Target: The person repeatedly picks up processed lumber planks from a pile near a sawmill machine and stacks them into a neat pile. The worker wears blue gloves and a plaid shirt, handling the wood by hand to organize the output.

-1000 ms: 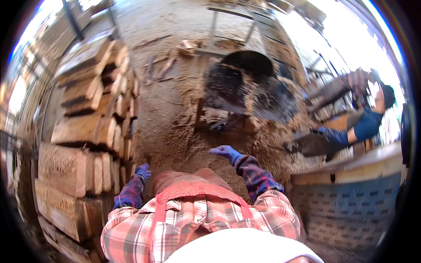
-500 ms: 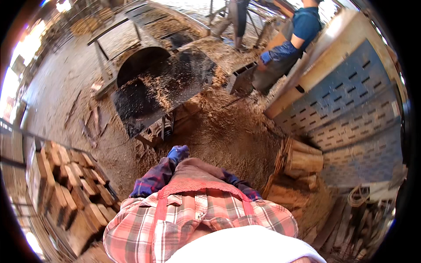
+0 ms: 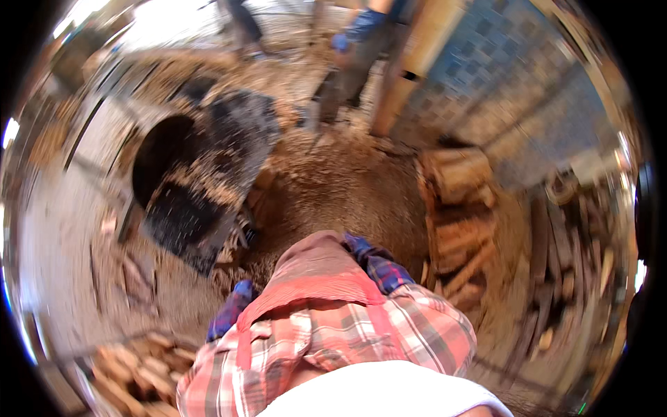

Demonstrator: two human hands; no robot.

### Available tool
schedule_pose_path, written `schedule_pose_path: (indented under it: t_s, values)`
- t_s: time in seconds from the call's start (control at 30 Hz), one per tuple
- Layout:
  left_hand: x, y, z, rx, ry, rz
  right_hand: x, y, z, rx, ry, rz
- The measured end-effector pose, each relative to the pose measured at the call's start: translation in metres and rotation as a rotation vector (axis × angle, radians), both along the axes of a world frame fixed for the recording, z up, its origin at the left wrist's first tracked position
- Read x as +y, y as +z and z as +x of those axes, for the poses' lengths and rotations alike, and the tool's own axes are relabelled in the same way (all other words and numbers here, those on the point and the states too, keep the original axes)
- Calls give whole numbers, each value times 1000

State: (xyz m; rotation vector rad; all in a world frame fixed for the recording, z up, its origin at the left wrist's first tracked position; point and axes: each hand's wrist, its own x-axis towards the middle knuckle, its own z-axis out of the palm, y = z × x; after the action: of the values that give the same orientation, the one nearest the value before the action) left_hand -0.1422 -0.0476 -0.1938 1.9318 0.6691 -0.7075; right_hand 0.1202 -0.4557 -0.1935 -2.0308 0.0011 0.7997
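Observation:
My left hand (image 3: 242, 288), in a blue glove, hangs low beside the apron, its fingers blurred and partly hidden. On the other side of the reddish apron (image 3: 313, 267), my right hand (image 3: 353, 243) shows as a smear of blue glove, partly behind the apron's edge. Nothing can be made out in either hand. Ahead and to the left stands a black metal table (image 3: 240, 132) strewn with wood chips, with a large dark round disc (image 3: 156, 160) upright at its far left side. Sawdust (image 3: 340, 181) covers the ground in front of me.
Pieces of log (image 3: 455, 177) lie to the right, below a slotted blue panel (image 3: 514, 90) in a wooden frame. Cut wood blocks (image 3: 135, 368) are stacked at lower left, and long timber (image 3: 556, 250) lies far right. A co-worker's gloved hand (image 3: 340, 43) shows at the top.
The view has swung right, so the table and disc sit further left. My left hand has dropped back beside the apron. My right hand, hidden before, now shows at the apron's right edge.

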Motion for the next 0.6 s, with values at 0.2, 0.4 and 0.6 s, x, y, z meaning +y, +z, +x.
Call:
schedule_pose_path:
  t_s: [0.2, 0.4, 0.6]
  values:
    - [28, 0, 56, -56, -375, 124, 2, 34, 9, 207, -299, -66]
    - [13, 9, 120, -106, -403, 19, 2, 68, -6, 198, -375, 21]
    - [-17, 28, 178, -272, -369, -174, -19, 56, -27, 209, -526, 88]
